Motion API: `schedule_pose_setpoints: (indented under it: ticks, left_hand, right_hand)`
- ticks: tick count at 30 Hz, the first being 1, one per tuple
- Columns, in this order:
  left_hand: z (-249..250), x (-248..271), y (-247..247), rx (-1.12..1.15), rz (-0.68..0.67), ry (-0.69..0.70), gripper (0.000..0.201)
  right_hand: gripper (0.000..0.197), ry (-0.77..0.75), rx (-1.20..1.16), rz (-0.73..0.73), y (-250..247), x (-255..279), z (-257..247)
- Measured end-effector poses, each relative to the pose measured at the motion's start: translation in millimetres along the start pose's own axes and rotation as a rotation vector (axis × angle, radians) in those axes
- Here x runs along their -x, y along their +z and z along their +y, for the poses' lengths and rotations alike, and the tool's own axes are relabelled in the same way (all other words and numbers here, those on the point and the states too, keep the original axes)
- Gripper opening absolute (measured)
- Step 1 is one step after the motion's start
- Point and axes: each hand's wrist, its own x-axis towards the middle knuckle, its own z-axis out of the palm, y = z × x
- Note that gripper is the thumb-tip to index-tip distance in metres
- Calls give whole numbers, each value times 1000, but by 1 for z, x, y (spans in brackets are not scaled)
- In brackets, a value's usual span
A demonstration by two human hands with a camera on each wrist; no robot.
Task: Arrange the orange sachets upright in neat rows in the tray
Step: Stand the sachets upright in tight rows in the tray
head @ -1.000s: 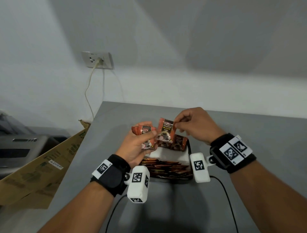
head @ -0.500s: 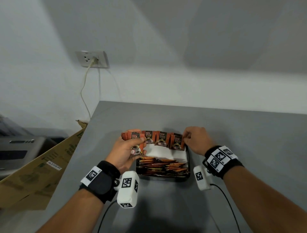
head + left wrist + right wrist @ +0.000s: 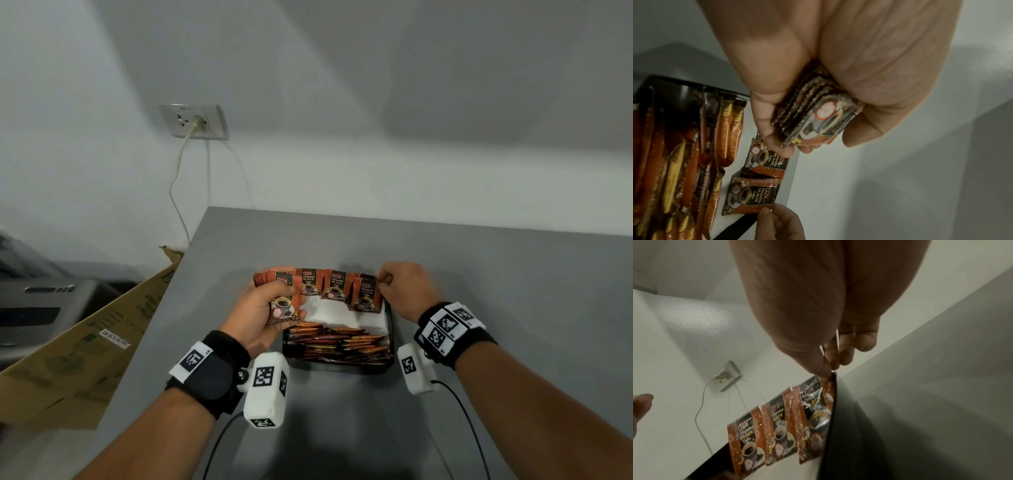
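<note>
A black tray (image 3: 388, 329) sits on the grey table, its floor lined in white. Three orange coffee sachets (image 3: 337, 287) stand upright in a row along its far wall. My right hand (image 3: 383, 285) pinches the top corner of the rightmost sachet (image 3: 365, 295), which stands in the tray's far right corner (image 3: 816, 410). My left hand (image 3: 270, 305) grips a stack of several orange sachets (image 3: 813, 116) just left of the tray. Long orange stick sachets (image 3: 337, 344) lie flat across the near half of the tray (image 3: 680, 162).
A flattened cardboard box (image 3: 78, 349) leans against the table's left edge. A wall socket (image 3: 193, 121) with a plugged cord is on the wall behind. Cables run from the wrist cameras across the near table (image 3: 376, 428).
My right hand lowered its sachet from above into the tray's far right corner and still holds its top. The left hand came down beside the tray with its stack.
</note>
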Motion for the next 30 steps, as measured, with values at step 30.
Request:
schedule_pose_setpoints:
  ticks: [30]
  left_hand:
    - [10,-10,-4,-231,146,75,29]
  right_hand:
    - [18,-180,18,-171,-2,-19,-73]
